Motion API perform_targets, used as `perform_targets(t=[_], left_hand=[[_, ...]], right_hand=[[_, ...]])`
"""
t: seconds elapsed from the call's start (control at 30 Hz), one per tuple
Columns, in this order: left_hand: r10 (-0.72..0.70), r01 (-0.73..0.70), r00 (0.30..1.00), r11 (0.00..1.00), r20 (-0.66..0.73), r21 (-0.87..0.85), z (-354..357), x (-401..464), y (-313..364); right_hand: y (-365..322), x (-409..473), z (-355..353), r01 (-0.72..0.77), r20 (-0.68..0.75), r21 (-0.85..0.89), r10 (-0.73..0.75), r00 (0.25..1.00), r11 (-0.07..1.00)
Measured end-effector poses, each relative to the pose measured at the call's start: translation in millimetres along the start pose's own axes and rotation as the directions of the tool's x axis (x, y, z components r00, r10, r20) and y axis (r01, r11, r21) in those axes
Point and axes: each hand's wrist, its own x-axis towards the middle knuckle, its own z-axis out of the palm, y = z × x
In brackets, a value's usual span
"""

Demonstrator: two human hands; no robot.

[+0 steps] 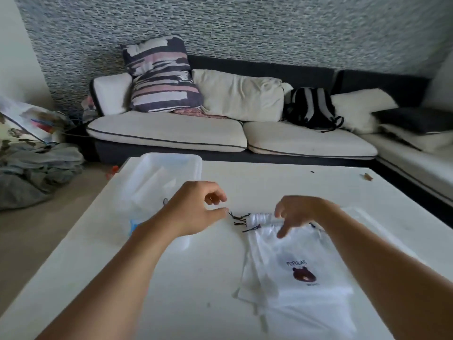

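Bag (282, 253): flat on counter (196, 278), near right, atop more like it; thin, soft, light, likely slippery.
Hold: best at the gathered mouth or cord (241, 220), not the limp body.
Right hand (304, 212): fingers loose and spread, tips on the gathered mouth.
Left hand (196, 212): curled, thumb just beside the cord ends; pinching or not, cannot tell.
Tub (171, 168): clear, beyond left hand.
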Motion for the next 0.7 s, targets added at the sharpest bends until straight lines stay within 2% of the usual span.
perform_targets(t=[0.07,0.13,0.17,0.27,0.37,0.47,0.57,0.63,0.7], left_hand=[[-0.004,0.0,0.992,1.0,0.127,0.029,24,3,8],[-0.025,-0.01,0.969,0.99,0.247,0.141,46,6,11],[-0.035,-0.017,0.958,0.984,0.284,0.178,53,7,12],[-0.049,-0.018,0.937,0.982,0.346,0.188,67,8,19],[-0.073,-0.014,0.92,0.976,0.385,0.219,77,15,24],[-0.097,0.02,0.943,0.972,0.318,0.235,83,22,22],[-0.102,0.081,0.986,0.985,0.129,0.155,85,29,24],[-0.116,0.115,0.993,0.993,0.034,0.017,81,33,29],[-0.133,0.126,0.99,0.982,-0.042,-0.144,74,34,36]], right_hand=[[35,5,47,-0.055,-0.037,0.031,0.056,0.998,0.998],[56,6,82,-0.039,-0.103,0.165,0.056,0.993,0.986],[61,9,91,-0.01,-0.137,0.177,0.035,0.99,0.984],[66,24,105,0.048,-0.275,0.2,0.009,0.961,0.979],[69,37,109,0.028,-0.391,0.179,0.044,0.919,0.984],[64,34,94,0.041,-0.525,0.11,0.023,0.85,0.993],[53,19,48,0.138,-0.606,0.018,-0.099,0.789,0.99],[43,-2,14,0.319,-0.596,0.158,-0.167,0.786,0.935],[34,-25,-6,0.499,-0.576,0.356,-0.235,0.783,0.79]])
